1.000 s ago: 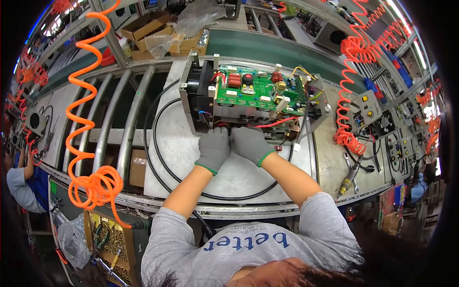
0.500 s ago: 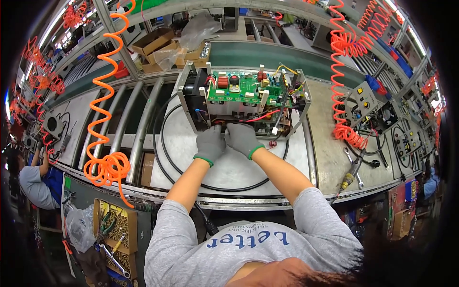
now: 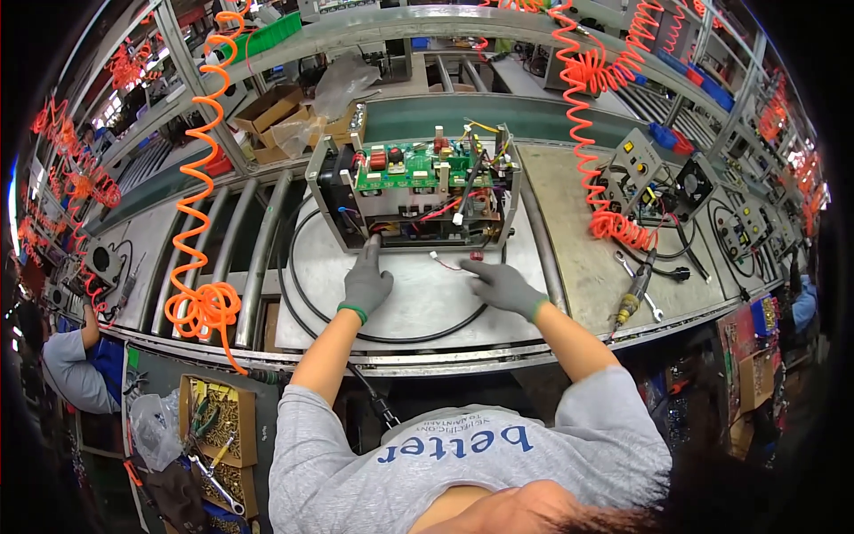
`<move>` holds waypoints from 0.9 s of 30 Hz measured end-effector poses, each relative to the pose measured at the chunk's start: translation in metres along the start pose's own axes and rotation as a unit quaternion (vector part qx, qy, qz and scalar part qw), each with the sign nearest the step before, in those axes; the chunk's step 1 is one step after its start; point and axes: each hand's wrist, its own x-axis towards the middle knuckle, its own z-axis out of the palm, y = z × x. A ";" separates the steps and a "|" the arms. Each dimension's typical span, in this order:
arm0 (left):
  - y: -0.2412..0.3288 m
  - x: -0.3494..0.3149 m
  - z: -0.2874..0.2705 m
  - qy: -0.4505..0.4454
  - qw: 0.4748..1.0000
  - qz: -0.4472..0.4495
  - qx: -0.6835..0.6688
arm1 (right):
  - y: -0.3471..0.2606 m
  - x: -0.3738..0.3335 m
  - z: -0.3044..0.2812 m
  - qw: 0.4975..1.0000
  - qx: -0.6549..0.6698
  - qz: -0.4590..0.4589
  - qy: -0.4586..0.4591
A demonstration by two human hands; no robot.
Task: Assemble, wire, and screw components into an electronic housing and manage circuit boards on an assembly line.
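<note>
Left grip (image 3: 366, 280) at metal chassis (image 3: 416, 203), right grip (image 3: 504, 287) by thin wire (image 3: 446, 262), hold unclear for both

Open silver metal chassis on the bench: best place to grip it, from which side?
Probably two-handed, coming in from outside: the left silver metal end frame and the right silver metal end frame. Both stand upright, while the flat green circuit board between them sits exposed and a red cable crosses the front.
</note>
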 end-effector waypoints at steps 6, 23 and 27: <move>-0.002 0.019 0.013 0.031 0.994 -0.033 0.104 | 0.100 -0.104 -0.058 0.966 -0.025 0.145 0.214; 0.014 0.027 0.008 0.044 0.994 -0.038 0.088 | 0.203 -0.076 -0.162 0.851 -0.341 0.399 -0.038; 0.012 0.030 0.006 0.029 0.993 -0.018 0.109 | 0.177 -0.065 -0.152 0.876 -0.339 0.344 0.015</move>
